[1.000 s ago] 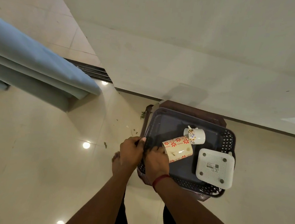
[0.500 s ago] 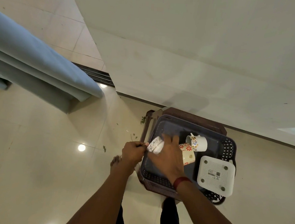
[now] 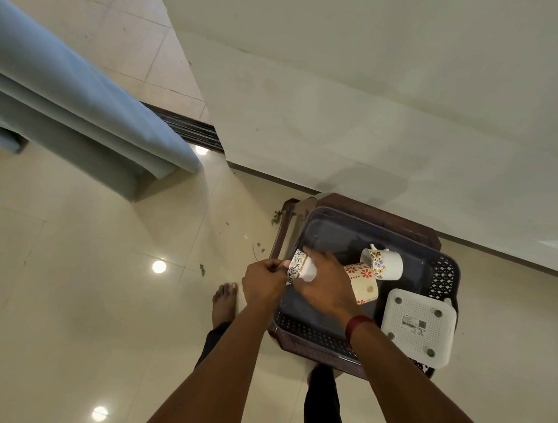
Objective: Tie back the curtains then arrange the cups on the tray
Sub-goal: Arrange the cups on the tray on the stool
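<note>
A glossy cream tiled floor (image 3: pixel 61 293) fills the left and bottom of the view and meets a pale wall (image 3: pixel 381 102). A blue-grey curtain (image 3: pixel 62 91) hangs in thick folds at the left; its end lies near a dark door track (image 3: pixel 190 129), and whether it is tied I cannot tell.

Against the wall stands a brown stool (image 3: pixel 382 213), and a dark tray (image 3: pixel 332 236) with a perforated rim sits on top of it. A white square box (image 3: pixel 417 326) (dotted with holes, four round feet up) lies on the tray's right side.

The right hand (image 3: pixel 326 288) has a red band (image 3: pixel 357 324) at the wrist. It reaches over the tray's left part, its fingers wrapped round a small patterned cup (image 3: pixel 299 267), which is tilted above the left rim. The left hand (image 3: pixel 261 285) sits at that same rim, right against the cup. Its fingers are curled in, though whether they pinch the rim or the cup I cannot tell.

A red-flowered cup (image 3: pixel 364 286) lies on its side in the middle of the tray, partly behind the right hand. A white cup (image 3: pixel 389 265) with a floral band lies on its side touching it, nearer the wall. A bare foot (image 3: pixel 224 302) stands on the floor left of the stool.
</note>
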